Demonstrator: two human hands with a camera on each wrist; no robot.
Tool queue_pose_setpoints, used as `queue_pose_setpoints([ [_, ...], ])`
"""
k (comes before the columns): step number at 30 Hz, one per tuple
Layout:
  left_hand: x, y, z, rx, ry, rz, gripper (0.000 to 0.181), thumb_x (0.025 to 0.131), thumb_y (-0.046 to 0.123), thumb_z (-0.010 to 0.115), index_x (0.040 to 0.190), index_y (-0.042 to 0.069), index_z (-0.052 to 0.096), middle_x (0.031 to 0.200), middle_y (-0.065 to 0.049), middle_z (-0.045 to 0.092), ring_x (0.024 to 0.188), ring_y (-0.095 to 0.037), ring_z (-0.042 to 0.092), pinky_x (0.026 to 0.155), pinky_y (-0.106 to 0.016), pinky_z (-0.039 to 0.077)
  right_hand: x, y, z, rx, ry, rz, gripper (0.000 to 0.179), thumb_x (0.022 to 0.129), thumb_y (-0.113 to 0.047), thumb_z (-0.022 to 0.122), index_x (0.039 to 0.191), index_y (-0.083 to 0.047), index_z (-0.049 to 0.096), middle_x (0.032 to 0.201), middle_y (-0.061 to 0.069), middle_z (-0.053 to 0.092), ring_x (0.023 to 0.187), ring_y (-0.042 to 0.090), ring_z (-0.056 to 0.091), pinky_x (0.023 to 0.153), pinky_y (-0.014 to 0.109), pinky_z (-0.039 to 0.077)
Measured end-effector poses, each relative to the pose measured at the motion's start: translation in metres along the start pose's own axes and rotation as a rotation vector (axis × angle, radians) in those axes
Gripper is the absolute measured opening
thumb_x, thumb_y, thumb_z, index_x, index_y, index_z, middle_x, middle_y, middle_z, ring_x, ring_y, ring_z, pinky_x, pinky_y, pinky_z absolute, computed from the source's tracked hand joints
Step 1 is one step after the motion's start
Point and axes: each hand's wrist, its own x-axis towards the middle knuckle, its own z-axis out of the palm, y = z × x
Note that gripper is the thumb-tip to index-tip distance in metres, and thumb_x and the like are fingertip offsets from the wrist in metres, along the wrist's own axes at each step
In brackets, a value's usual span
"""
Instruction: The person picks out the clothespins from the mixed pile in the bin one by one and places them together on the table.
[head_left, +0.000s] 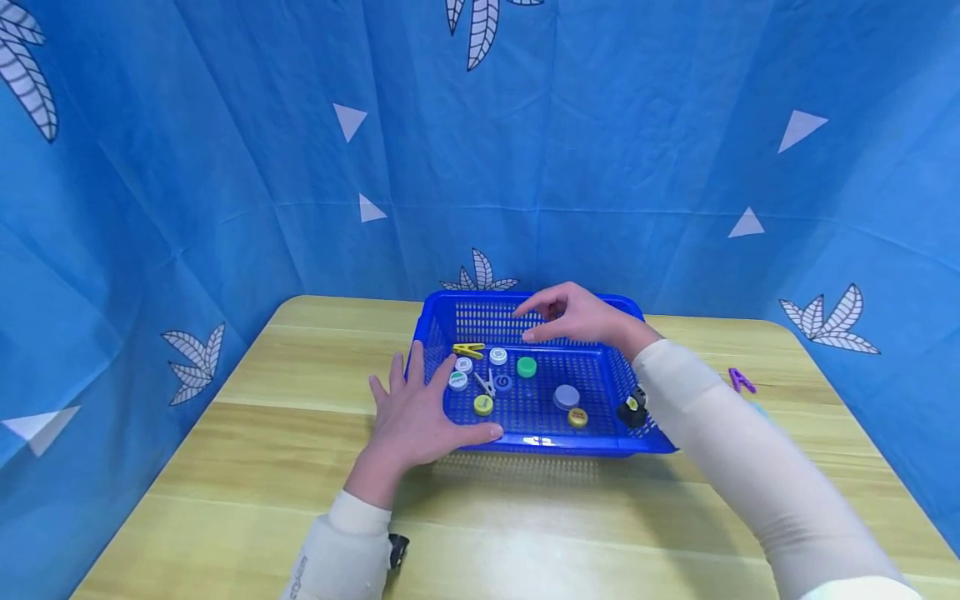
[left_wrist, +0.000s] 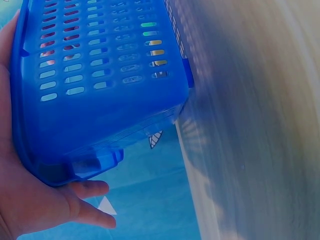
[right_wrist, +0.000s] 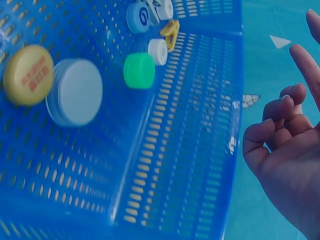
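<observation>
A blue slotted plastic basket [head_left: 630,305] stands on the wooden table with bottle caps and clips inside. My left hand [head_left: 416,417] lies with spread fingers over the basket's near left corner, touching its rim. Above the basket's right half hovers my right hand [head_left: 573,315], thumb and forefinger apart, other fingers loosely bent, nothing held. Beneath it are a green cap [head_left: 527,367], a large pale cap [head_left: 566,397] and a yellow cap [head_left: 577,417]. Closer to the left hand lie another yellow cap [head_left: 483,405], a blue cap [head_left: 502,382], a white clip [head_left: 486,383] and a yellow clip [head_left: 468,350].
White caps [head_left: 498,357] also sit in the basket's left half. A black object [head_left: 633,408] is at its right end, partly behind the right sleeve. A purple letter A [head_left: 741,381] lies on the table [head_left: 525,533] to the right. Blue patterned cloth [head_left: 600,150] hangs behind.
</observation>
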Motion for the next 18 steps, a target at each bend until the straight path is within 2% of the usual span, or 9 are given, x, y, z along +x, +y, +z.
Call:
queue_pose_setpoints([
  [8,0.0,-0.003,0.002,0.006,0.008,0.01,0.127,0.058,0.097,0.055,0.158,0.021,0.033,0.165,-0.02,-0.001,0.146,-0.05,-0.005,0.104,-0.077,-0.005,0.014,0.003,0.019,-0.03,-0.057,-0.028,0.037,0.086,-0.021,0.081,0.122,-0.014,0.074,0.076,0.009,0.049,0.07,0.027,0.046,0.063,0.034,0.04],
  [18,0.001,-0.004,0.001,0.0,0.005,0.022,0.129,0.057,0.1,0.05,0.158,0.021,0.033,0.165,-0.021,0.0,0.146,-0.05,-0.005,0.104,-0.077,-0.005,0.025,0.014,0.039,-0.047,-0.092,0.018,0.053,0.083,-0.026,0.084,0.131,-0.011,0.067,0.08,0.01,0.047,0.071,0.025,0.044,0.065,0.036,0.04],
])
